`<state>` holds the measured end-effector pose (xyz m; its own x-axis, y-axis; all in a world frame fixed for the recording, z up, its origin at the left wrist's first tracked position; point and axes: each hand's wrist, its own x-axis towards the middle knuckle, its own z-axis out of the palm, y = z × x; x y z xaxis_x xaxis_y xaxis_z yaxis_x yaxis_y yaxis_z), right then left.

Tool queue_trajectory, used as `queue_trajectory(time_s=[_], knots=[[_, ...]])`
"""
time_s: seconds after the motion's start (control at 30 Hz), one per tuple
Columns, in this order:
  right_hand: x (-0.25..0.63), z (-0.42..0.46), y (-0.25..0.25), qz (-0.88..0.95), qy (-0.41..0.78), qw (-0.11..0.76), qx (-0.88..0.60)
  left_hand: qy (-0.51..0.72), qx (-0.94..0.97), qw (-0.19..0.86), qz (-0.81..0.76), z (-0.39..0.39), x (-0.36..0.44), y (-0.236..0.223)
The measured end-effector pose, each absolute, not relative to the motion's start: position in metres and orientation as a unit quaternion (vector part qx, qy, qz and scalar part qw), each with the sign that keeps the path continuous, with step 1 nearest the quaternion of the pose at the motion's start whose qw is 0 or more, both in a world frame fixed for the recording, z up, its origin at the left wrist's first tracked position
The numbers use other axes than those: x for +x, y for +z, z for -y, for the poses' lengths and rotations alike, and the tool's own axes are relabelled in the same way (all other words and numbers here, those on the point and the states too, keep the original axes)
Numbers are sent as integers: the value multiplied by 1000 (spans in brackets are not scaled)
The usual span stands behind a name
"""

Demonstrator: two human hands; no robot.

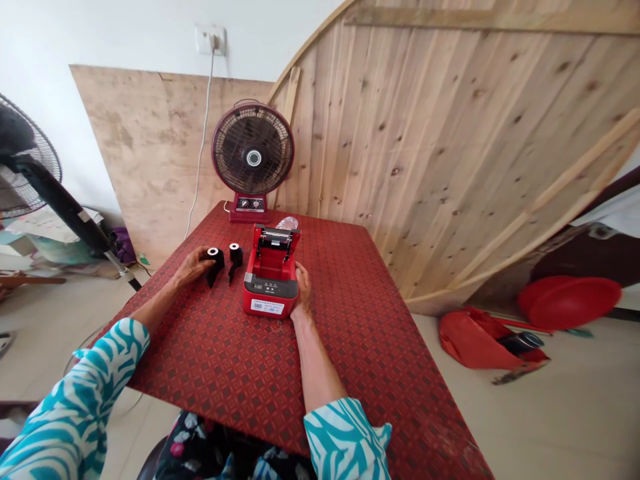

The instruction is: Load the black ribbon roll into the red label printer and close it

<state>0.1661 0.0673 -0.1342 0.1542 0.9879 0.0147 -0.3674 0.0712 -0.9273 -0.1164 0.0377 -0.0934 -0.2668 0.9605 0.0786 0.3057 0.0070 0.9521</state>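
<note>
My left hand (194, 267) has its fingers closed on a black roll with a white core (216, 262), which stands upright with a loose strip hanging toward me. Just to its right stands a second, smaller black roll (235, 257), also with a loose strip. A red label printer (249, 301) with a dark front panel sits on the table, its lid (277, 238) raised and the red bay inside showing. My right hand (303, 290) grips the printer's right side, with part of its fingers hidden behind it.
A patterned red cloth covers the table (350, 353). A dark red fan (253, 157) stands at its back edge, near a clear plastic bottle (287, 223). Wooden boards (400, 133) lean behind. A floor fan (55, 187) is at left; a red bag (467, 340) lies on the floor at right.
</note>
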Motion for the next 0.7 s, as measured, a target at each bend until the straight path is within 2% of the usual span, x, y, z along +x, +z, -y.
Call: queue_trajectory(time_s=[0.17, 0.33, 0.43, 0.53, 0.7], knots=[[165, -64, -129, 360, 541, 638, -414, 497, 501, 288, -647, -35, -114, -87], [164, -64, -128, 358, 547, 637, -409, 501, 545, 362, -566, -18, -100, -38], [163, -66, -131, 357, 551, 638, -402, 433, 628, 380, -524, -11, -74, -4], [163, -67, -133, 353, 560, 639, -391, 328, 707, 377, -500, -19, -44, 10], [162, -69, -134, 366, 548, 640, -395, 222, 778, 260, -527, -52, -5, 3]])
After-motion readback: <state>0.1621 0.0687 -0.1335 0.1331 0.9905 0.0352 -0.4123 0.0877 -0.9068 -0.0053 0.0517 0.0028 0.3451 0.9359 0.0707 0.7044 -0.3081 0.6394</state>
